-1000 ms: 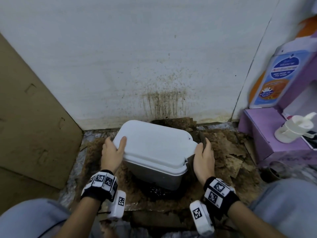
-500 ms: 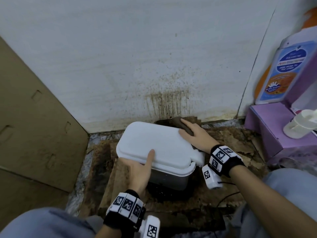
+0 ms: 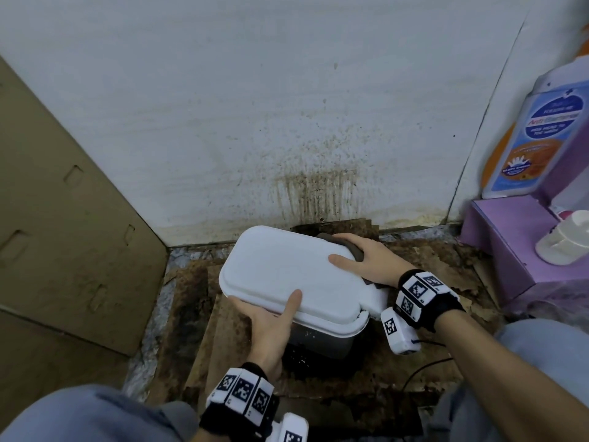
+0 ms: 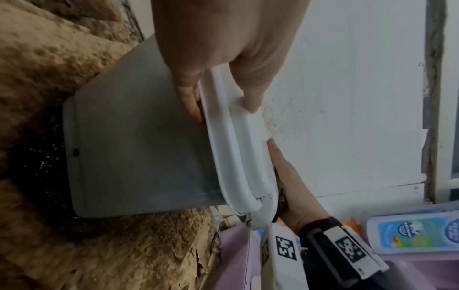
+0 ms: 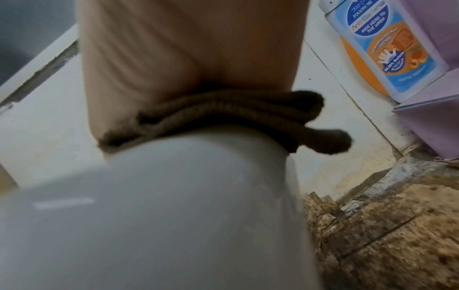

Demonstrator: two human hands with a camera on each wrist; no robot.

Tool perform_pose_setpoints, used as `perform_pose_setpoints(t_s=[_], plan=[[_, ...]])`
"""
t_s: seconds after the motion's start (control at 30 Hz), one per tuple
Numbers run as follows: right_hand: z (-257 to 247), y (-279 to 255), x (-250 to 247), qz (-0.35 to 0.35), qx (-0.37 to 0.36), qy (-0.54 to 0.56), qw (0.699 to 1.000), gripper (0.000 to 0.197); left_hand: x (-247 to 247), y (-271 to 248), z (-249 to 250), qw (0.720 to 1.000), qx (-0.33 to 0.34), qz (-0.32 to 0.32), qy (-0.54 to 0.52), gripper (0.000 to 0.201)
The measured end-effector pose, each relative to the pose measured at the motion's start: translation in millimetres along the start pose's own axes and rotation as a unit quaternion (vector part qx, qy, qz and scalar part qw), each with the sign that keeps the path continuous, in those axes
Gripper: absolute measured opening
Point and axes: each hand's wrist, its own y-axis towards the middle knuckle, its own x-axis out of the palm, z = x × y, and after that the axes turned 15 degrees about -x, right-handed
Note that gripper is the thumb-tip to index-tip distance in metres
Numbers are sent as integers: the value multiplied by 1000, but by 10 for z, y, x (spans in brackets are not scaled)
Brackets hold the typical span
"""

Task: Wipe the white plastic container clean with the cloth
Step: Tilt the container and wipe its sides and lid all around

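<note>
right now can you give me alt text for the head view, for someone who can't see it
A person crouches over a white container on a stained floor by a splattered wall. The left hand grips its near rim, and the right hand presses a brown cloth against its far right corner. A cardboard sheet leans at left; a purple box and bottles stand at right.

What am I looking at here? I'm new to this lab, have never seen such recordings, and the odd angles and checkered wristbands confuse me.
No machine: a person works with bare hands, wearing one head camera and one on each wrist; the checkered bands hold the wrist cameras. The head view looks down at a white plastic container on stained, crumbling cardboard by a spattered wall. The left hand grips the lid's near rim, as the left wrist view shows close up. The right hand presses a folded brown cloth against the far corner, seen in the right wrist view.
</note>
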Motion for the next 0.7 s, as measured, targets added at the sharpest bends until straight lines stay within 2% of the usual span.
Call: perform_pose_setpoints(t_s=[0.2,0.47,0.7], plan=[[-53,-122,121,9,25,24,999,68,-192,131,104,998,29,-28,39,126],[-211,-380,421,124,110,53,985,93,-333,381,408,989,23,-111,98,102],[-555,-623,837,230,201,23,952,81,-306,591,526,971,-4,-161,177,90]])
